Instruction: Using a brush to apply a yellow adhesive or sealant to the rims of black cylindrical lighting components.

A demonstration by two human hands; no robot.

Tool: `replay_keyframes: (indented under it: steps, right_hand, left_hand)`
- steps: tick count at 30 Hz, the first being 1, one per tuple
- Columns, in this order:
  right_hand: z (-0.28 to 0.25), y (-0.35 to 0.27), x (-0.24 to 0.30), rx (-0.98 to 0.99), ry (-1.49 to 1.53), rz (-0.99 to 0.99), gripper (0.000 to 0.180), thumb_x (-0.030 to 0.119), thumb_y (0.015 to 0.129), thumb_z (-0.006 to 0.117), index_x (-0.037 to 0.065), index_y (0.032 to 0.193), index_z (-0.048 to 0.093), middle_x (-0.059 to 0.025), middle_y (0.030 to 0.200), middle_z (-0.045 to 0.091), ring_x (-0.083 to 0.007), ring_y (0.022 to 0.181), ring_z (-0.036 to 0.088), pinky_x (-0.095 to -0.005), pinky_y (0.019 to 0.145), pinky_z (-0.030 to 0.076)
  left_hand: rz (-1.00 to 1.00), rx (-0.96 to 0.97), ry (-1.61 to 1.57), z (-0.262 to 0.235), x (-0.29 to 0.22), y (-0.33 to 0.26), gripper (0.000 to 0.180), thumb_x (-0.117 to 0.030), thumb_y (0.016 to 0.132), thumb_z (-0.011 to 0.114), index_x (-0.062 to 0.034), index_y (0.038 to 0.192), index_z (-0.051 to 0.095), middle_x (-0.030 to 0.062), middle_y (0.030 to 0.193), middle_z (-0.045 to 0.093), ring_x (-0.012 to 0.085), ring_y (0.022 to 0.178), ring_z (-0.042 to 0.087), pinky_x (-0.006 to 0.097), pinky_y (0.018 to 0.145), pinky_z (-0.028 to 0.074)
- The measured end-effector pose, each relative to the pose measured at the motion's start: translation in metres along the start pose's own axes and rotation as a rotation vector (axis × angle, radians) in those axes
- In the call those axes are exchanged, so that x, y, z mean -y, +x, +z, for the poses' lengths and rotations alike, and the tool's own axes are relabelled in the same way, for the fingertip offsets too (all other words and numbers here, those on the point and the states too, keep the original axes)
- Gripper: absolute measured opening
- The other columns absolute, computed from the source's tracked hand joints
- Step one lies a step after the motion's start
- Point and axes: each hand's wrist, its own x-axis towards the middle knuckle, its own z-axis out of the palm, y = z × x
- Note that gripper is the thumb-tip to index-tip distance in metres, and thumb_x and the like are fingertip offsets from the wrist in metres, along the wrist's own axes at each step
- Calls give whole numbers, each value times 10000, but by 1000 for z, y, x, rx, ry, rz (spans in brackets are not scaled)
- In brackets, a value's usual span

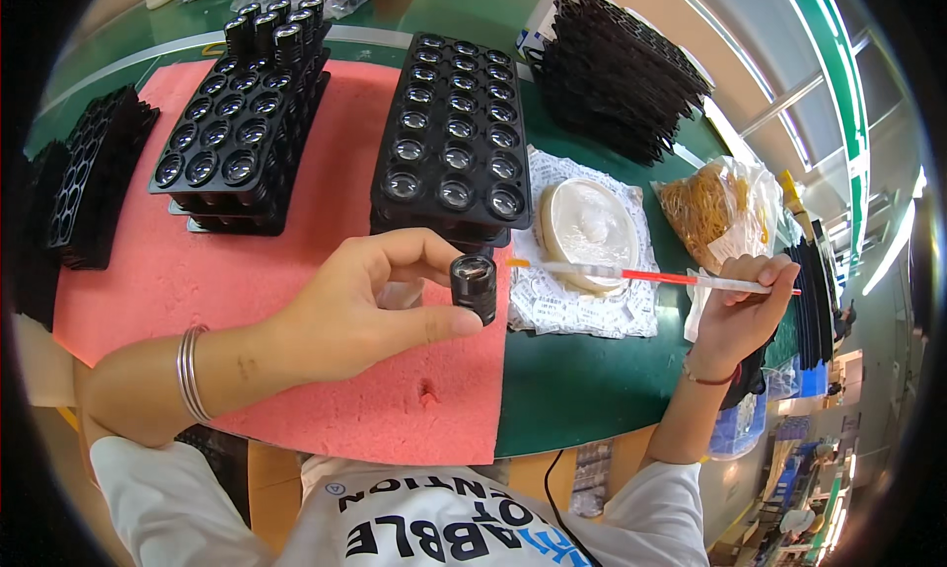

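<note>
Because the thumb and forefinger of the left hand (355,309) grip it only by its sides, the short black cylinder with a glassy top (473,293) stands nearly upright with its shiny end uncovered, above the right edge of the pink foam mat (340,153). These fingers are parted just by its width, a hold that probably spares the glass from touch.

To the right of the mat, the fingers of the right hand (740,306) are closed around a slim red-and-white stick (659,277). It is gripped near its outer end, perhaps for reach, and its yellowish tip lies just beside the cylinder, seemingly apart from it.

At the mat's far right corner, a stacked black moulded tray (409,214) seats round, glossy lenses in rows of cups, likely to keep them upright and separate; a similar black tray (197,194) rests on the mat's left half. Beyond its right edge, a round, whitish dish (548,237) sits on a crinkled, printed white sheet (582,318), which perhaps protects the smooth green counter (592,389). The mat itself looks soft and pitted.
</note>
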Motion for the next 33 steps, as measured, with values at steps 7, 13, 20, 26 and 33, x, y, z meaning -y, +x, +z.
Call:
replay_keyframes:
  steps: [7, 13, 20, 26, 33]
  right_hand:
    - [2, -4, 2, 162, 104, 33, 330, 318, 925, 322, 103, 676, 350, 0, 466, 365, -75, 373, 280, -222, 387, 225]
    - [2, -7, 0, 217, 86, 31, 336, 328, 924, 322, 101, 680, 360, -9, 469, 374, -90, 360, 293, -239, 391, 243]
    - [2, -5, -1, 157, 14, 6, 317, 296, 921, 339, 85, 690, 385, -24, 484, 398, -98, 366, 340, -225, 383, 269]
    - [3, -4, 1, 109, -5, 84, 302, 277, 919, 369, 92, 680, 375, 6, 502, 354, -66, 429, 295, -210, 416, 251]
    - [3, 0, 1, 87, 12, 104, 296, 266, 916, 381, 93, 676, 381, 11, 496, 351, -62, 419, 295, -204, 410, 244]
  left_hand:
    - [-39, -51, 110, -1, 4, 1, 281, -86, 722, 680, -24, 910, 481, 5, 867, 546, 12, 687, 491, 170, 573, 392]
    - [-57, -52, 135, 0, 4, 1, 293, -85, 718, 685, -19, 912, 476, 3, 836, 551, 4, 631, 481, 162, 523, 375]
    - [-15, -46, 92, 0, 6, 1, 264, -70, 733, 663, -10, 924, 492, 33, 909, 547, 28, 736, 508, 180, 614, 413]
    - [-17, 5, 71, -1, 3, 1, 258, -64, 772, 613, 4, 993, 498, 46, 988, 538, 66, 867, 513, 225, 757, 427]
    - [-101, 61, 59, 3, -9, 1, 288, -3, 779, 571, 10, 1053, 482, 31, 957, 535, 77, 890, 502, 235, 798, 419]
